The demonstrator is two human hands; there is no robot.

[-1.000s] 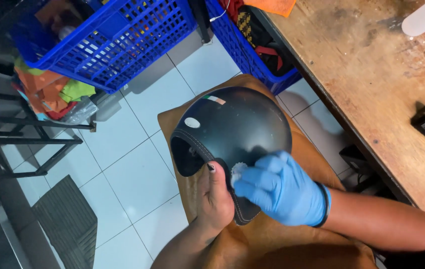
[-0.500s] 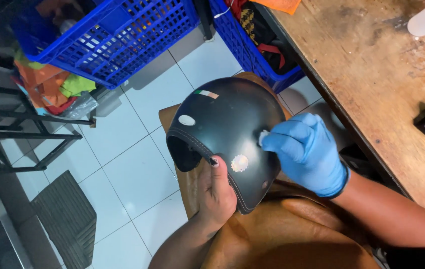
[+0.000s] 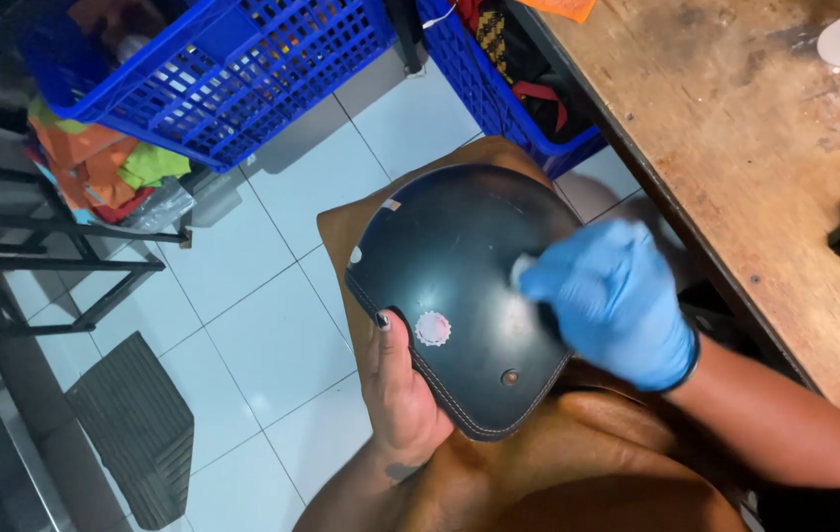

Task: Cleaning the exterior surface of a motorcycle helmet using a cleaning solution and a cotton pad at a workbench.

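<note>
White floor tiles below, black helmet [image 3: 464, 286] resting on the lap. Left hand [image 3: 400, 389] clamps its rim; gloved right hand [image 3: 617, 300] pinches a small pad [image 3: 521, 268]. Best with small circles, light pressure.

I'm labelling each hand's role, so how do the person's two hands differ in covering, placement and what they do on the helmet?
The right hand wears a blue glove; the left hand is bare. The right hand lies on top of the black helmet and presses a small white pad to the shell; the left hand grips the helmet's stitched rim from below, thumb on the shell. Both hands touch the same helmet.
</note>
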